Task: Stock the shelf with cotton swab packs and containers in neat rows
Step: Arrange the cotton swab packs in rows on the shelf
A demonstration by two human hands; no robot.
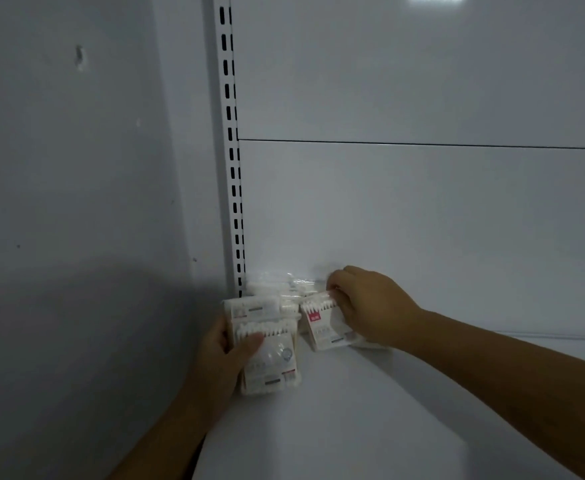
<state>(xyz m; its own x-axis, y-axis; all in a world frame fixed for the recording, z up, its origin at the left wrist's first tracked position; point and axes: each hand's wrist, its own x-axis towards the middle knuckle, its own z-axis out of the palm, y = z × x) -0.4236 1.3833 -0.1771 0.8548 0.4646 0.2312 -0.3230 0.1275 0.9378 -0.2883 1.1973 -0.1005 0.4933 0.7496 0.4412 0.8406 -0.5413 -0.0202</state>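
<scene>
Reaching in from the near left, the left hand (225,351) gripped the front swab pack (270,358). Its thumb lay curled over the row of white cotton tips along the pack's top edge, and its fingers were wrapped round the pack's left side. To the far left stood a grey wall (59,168), dim and shadowed in its lower part, with a few small marks on it.

The front swab pack rested on the white shelf (353,410) at its left end, with printed text and a small red mark on its face. Just behind it, touching or nearly so, sat a second swab pack (253,308) with a dark line of print across it. Farther back, against the corner, lay the clear-wrapped swab packs (284,289); blur kept their number from being told. Above that corner rose the slotted upright (230,133), white with two columns of dark slots.

Right of the front pack, with a narrow strip of bare shelf between them, the red-labelled swab pack (322,323) leaned tilted, its cotton tips pointing to the far side and its red label near the upper left corner. The right hand (367,306) held it by its right edge, fingers bent down over the top of the pack, the forearm stretching away to the near right. Whether the pack's lower edge touched the shelf could not be told.

Behind everything stood the white back panel (422,220), crossed by a thin dark seam (422,144), with a bright light reflected at the top.
</scene>
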